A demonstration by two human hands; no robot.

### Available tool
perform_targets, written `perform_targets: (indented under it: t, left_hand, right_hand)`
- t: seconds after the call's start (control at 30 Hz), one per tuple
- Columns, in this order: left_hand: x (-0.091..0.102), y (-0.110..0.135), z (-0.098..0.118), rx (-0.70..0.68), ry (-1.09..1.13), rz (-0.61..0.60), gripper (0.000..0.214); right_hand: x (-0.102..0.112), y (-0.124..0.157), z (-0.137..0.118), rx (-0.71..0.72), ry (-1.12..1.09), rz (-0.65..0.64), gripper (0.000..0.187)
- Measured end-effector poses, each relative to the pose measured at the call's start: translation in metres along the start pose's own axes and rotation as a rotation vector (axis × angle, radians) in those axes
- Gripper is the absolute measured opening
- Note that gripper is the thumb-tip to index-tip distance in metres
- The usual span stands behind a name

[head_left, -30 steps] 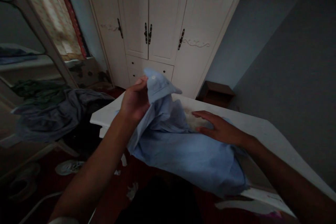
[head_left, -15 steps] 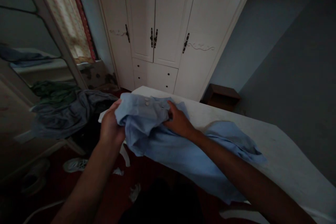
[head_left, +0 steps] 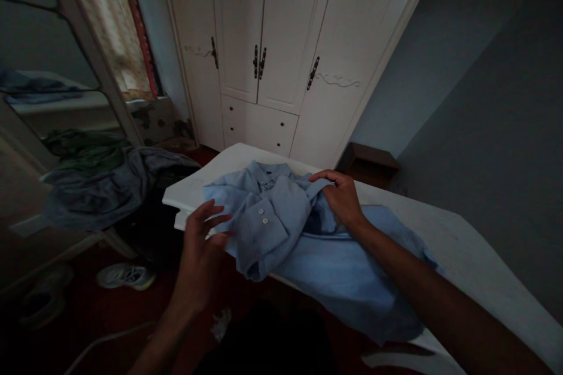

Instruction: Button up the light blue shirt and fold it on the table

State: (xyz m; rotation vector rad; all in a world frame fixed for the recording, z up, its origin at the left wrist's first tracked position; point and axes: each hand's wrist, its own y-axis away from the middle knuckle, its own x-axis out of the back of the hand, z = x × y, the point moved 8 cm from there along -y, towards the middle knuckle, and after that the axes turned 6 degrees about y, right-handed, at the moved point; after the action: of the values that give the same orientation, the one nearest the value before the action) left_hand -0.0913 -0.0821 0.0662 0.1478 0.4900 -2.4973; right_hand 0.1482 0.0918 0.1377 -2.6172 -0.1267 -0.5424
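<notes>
A light blue button shirt (head_left: 343, 275) lies across the white table, its lower part hanging over the near edge. Its collar (head_left: 268, 173) faces the far side, and a cuff (head_left: 261, 228) with two pale buttons rests folded over the front. My right hand (head_left: 341, 196) pinches a fold of the shirt to the right of the collar and lifts it slightly. Beside the shirt's left side, my left hand (head_left: 204, 252) is off the cloth with fingers apart and curved, holding nothing.
The white table (head_left: 440, 225) runs to the right. Behind it stand a white wardrobe (head_left: 281, 29) and a small brown cabinet (head_left: 372, 161). Grey and green clothes (head_left: 109, 181) are heaped at left. A shoe (head_left: 125, 275) and crumpled paper (head_left: 220, 323) lie on the red floor.
My left hand has let go of the shirt and dropped lower. My right hand has moved right with a fold. The cuff has come down onto the front, and the collar now shows.
</notes>
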Motion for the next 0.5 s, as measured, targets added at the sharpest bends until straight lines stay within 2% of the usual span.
perform_targets:
  t: [0.03, 0.1, 0.17, 0.23, 0.3, 0.33, 0.43, 0.47, 0.5]
  left_hand:
    - [-0.016, 0.007, 0.004, -0.055, -0.155, -0.102, 0.076]
    - [-0.042, 0.016, 0.004, -0.13, -0.444, -0.203, 0.097]
    - [-0.059, 0.017, 0.0, -0.165, -0.617, -0.251, 0.086]
    - [-0.065, 0.016, 0.004, -0.235, -0.659, -0.288, 0.054]
    - [-0.056, 0.02, 0.018, -0.364, -0.63, -0.265, 0.027]
    - [-0.046, 0.025, 0.028, -0.443, -0.604, -0.224, 0.02]
    - [-0.004, 0.049, 0.05, -0.654, -0.53, -0.09, 0.017]
    - [0.009, 0.056, 0.051, -0.678, -0.51, -0.059, 0.018]
    - [0.026, 0.058, 0.047, -0.616, -0.49, 0.002, 0.018]
  right_hand:
    - [-0.002, 0.002, -0.004, 0.018, -0.008, -0.015, 0.025]
    - [-0.004, 0.008, -0.014, 0.082, -0.038, -0.046, 0.025]
    - [-0.002, 0.013, -0.022, 0.139, -0.06, -0.067, 0.023]
    - [0.006, 0.013, -0.018, 0.144, -0.044, -0.06, 0.022]
    - [0.021, 0.007, -0.001, 0.088, 0.017, -0.008, 0.023]
    - [0.03, 0.003, 0.012, 0.043, 0.052, 0.029, 0.024]
    - [0.052, -0.006, 0.055, -0.133, 0.108, 0.125, 0.029]
    - [0.055, -0.007, 0.068, -0.192, 0.109, 0.13, 0.03]
    - [0.056, -0.008, 0.078, -0.237, 0.108, 0.115, 0.031]
